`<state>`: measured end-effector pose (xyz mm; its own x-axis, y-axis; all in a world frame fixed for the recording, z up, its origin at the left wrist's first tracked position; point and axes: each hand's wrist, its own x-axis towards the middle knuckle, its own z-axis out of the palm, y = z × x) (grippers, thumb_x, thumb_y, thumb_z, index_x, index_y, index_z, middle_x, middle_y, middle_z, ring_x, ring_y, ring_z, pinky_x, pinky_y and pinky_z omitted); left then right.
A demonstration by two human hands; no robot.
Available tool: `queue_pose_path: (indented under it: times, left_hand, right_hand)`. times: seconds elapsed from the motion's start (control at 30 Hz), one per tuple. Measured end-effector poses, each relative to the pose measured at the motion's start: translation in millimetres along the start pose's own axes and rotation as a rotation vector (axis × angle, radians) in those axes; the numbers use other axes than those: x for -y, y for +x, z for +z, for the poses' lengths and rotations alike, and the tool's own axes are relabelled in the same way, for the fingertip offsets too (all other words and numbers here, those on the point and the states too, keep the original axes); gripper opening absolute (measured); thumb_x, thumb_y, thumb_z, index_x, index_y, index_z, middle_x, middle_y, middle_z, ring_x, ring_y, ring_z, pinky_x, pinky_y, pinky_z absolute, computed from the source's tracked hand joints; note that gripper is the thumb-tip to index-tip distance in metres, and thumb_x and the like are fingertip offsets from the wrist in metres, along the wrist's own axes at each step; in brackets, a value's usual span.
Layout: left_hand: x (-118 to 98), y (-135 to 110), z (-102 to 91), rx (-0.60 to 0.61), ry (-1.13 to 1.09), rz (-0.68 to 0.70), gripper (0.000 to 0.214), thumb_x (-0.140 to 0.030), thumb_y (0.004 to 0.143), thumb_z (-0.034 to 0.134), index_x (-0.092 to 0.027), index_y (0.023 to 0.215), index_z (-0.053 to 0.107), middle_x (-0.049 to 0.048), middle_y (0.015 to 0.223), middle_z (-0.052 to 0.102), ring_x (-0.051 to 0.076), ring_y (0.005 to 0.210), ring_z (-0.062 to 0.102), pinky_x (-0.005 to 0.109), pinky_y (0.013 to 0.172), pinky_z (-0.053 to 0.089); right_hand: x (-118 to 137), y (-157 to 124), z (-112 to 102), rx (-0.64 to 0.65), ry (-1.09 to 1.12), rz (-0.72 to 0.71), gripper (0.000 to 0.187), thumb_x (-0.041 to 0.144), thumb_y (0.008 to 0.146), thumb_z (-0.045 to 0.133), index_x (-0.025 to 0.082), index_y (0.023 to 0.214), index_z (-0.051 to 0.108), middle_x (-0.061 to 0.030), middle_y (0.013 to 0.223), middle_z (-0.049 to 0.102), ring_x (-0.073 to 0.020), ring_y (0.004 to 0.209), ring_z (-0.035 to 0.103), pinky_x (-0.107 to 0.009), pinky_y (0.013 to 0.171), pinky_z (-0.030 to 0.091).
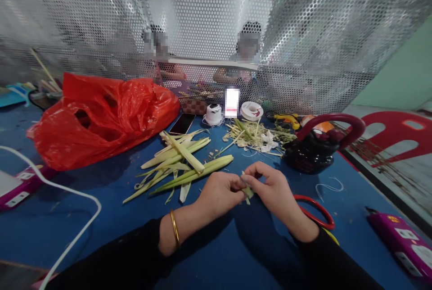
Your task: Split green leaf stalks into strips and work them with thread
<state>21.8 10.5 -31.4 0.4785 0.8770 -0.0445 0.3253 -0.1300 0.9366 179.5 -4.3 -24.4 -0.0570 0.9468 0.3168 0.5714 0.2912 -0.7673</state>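
Observation:
Between my two hands is a small piece of pale green leaf [249,192], pinched in the fingertips. My left hand [221,193], with a gold bangle on its wrist, closes on one side of it. My right hand [270,186] grips the other side with thumb and forefinger. Fingers cover much of the piece, so its full shape is hidden. Just beyond my left hand lies a pile of long pale green leaf strips [182,164]. Red-handled scissors [317,212] rest partly under my right wrist.
A red plastic bag [108,119] fills the left side. Behind are a phone [182,124], a white thread spool [213,115], a ribbon roll [251,111] and a trimmings heap [251,134]. A black pot [308,152] stands right; purple power strips [401,240] and a white cable [81,193] flank me.

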Motion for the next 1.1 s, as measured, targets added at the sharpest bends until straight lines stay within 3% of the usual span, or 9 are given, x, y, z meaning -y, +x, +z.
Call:
queue_pose_path:
  times: [0.17,0.3,0.5,0.6,0.73,0.77,0.83,0.93,1.1]
  left_hand:
    - [-2.7,-3.4,-0.8,0.248,-0.164,-0.082,0.002,-0.016,0.061,0.062,-0.016,0.06,0.064,-0.0022,0.055,0.062,0.013,0.053,0.06,0.02,0.052,0.043]
    - [-3.7,-3.7,-2.5,0.31,-0.328,-0.159,0.007,-0.019,0.059,0.068,-0.017,0.058,0.062,-0.0019,0.054,0.062,0.012,0.052,0.06,0.021,0.054,0.046]
    - [-4.7,-3.8,-6.2,0.423,-0.502,-0.299,0.013,-0.023,0.06,0.072,-0.016,0.07,0.067,0.002,0.066,0.07,0.012,0.054,0.063,0.023,0.06,0.051]
    - [-6.3,-3.8,-7.3,0.414,-0.544,-0.365,0.016,-0.023,0.058,0.074,-0.015,0.068,0.065,0.0036,0.066,0.07,0.012,0.054,0.063,0.024,0.059,0.051]
    - [-5.3,0.4,-8.5,0.211,-0.627,-0.335,0.019,-0.024,0.06,0.074,-0.013,0.075,0.067,0.0044,0.068,0.069,0.011,0.056,0.063,0.023,0.058,0.051]
    - [-4.8,1.6,-9.1,0.155,-0.645,-0.33,0.021,-0.024,0.06,0.074,-0.013,0.076,0.067,0.0045,0.069,0.069,0.012,0.056,0.063,0.023,0.058,0.05]
    - [-4.1,3.2,-10.5,0.085,-0.666,-0.331,0.024,-0.025,0.059,0.076,-0.012,0.077,0.066,0.0046,0.069,0.068,0.012,0.056,0.063,0.024,0.057,0.05]
    - [-4.2,2.7,-11.9,0.118,-0.656,-0.325,0.025,-0.026,0.059,0.078,-0.012,0.077,0.066,0.0049,0.069,0.068,0.013,0.058,0.063,0.024,0.058,0.05]
    - [-2.7,0.9,-11.2,0.219,-0.649,-0.311,0.024,-0.026,0.062,0.077,-0.012,0.08,0.067,0.0053,0.073,0.069,0.012,0.06,0.064,0.024,0.061,0.051]
  right_hand:
    - [2.6,1.4,1.9,-0.085,0.065,-0.042,0.015,0.025,0.081,0.059,0.02,0.067,0.056,0.0013,0.068,0.057,-0.015,0.066,0.053,-0.027,0.064,0.041]
    - [2.7,0.2,6.4,-0.114,0.054,-0.064,0.016,0.024,0.083,0.057,0.021,0.068,0.054,0.0014,0.066,0.055,-0.0144,0.064,0.051,-0.026,0.062,0.041]
    - [2.7,-0.2,9.3,-0.122,0.082,-0.019,0.013,0.025,0.082,0.059,0.02,0.07,0.058,0.0011,0.066,0.058,-0.0146,0.063,0.053,-0.026,0.061,0.043]
    - [-1.3,2.0,5.4,-0.168,0.068,-0.015,0.011,0.029,0.083,0.058,0.02,0.078,0.062,-0.0018,0.075,0.063,-0.0175,0.074,0.058,-0.029,0.07,0.045]
    - [-9.0,8.2,-1.6,-0.404,0.143,0.174,0.029,0.044,0.08,0.06,0.019,0.094,0.063,-0.0064,0.088,0.065,-0.022,0.084,0.06,-0.035,0.077,0.046]
    - [-9.6,9.2,-2.4,-0.381,0.226,0.263,0.034,0.049,0.077,0.062,0.018,0.091,0.063,-0.0061,0.084,0.065,-0.0218,0.08,0.06,-0.034,0.073,0.047]
    - [-7.9,9.3,-2.1,-0.197,0.433,0.421,0.039,0.054,0.072,0.066,0.017,0.084,0.064,-0.0038,0.074,0.064,-0.0197,0.069,0.06,-0.032,0.064,0.047]
    - [-1.4,5.5,1.5,0.077,0.645,0.485,0.037,0.052,0.068,0.072,0.018,0.075,0.063,0.0003,0.062,0.06,-0.0155,0.055,0.056,-0.028,0.054,0.044]
    - [3.5,2.2,7.0,0.032,0.693,0.451,0.032,0.046,0.069,0.072,0.018,0.065,0.058,0.0031,0.055,0.053,-0.0111,0.049,0.047,-0.024,0.048,0.038]
